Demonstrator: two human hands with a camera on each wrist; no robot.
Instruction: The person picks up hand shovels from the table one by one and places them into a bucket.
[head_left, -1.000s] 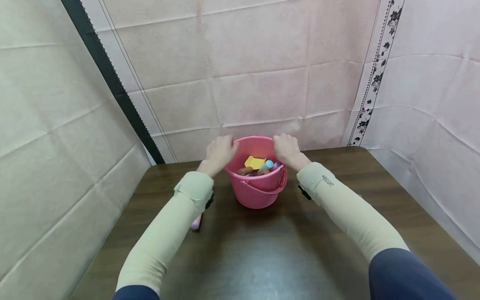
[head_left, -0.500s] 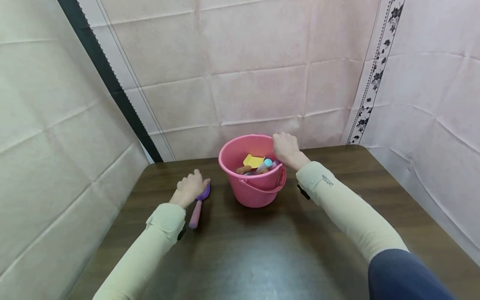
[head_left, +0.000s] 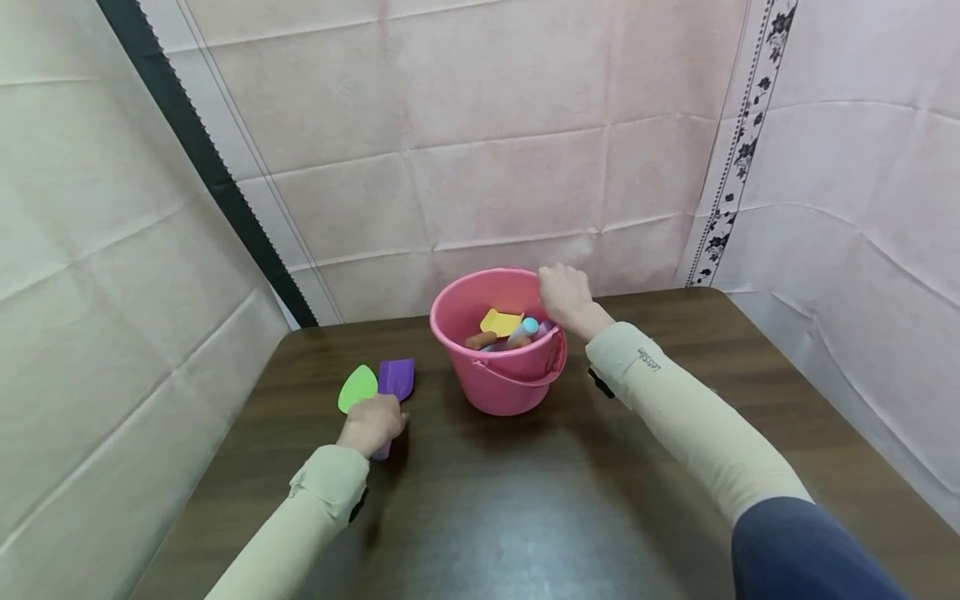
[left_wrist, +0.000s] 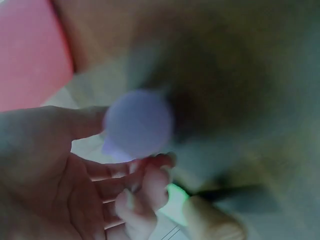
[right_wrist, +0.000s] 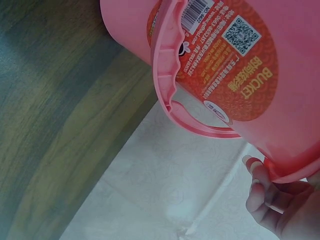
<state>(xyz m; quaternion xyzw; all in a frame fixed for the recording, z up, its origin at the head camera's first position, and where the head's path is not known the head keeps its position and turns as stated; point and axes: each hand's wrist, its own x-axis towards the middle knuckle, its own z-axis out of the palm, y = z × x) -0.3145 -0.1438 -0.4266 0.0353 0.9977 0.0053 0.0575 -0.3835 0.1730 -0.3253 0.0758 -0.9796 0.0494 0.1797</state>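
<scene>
My left hand (head_left: 372, 425) is over a toy shovel with a purple blade (head_left: 396, 378), at the table's left side. In the left wrist view its thumb and fingertips pinch the lavender handle (left_wrist: 139, 123), whose round end faces the camera. Just left of it lies a second shovel with a green blade (head_left: 357, 388) and a brown handle (left_wrist: 212, 220), mostly hidden by the hand in the head view. My right hand (head_left: 566, 293) grips the right rim of a pink bucket (head_left: 498, 390), fingers curled over the edge. The bucket stands upright, its handle (right_wrist: 165, 75) hanging down in front.
Inside the bucket are a yellow piece (head_left: 501, 322), a blue-ended piece (head_left: 528, 327), a brown piece (head_left: 481, 340) and other toys. The dark wooden table (head_left: 510, 508) ends at a pale cloth wall (head_left: 510, 183) behind the bucket.
My left hand has left the bucket's left rim, moved left and down toward the table, and taken hold of the purple shovel's handle. The right hand stays on the rim.
</scene>
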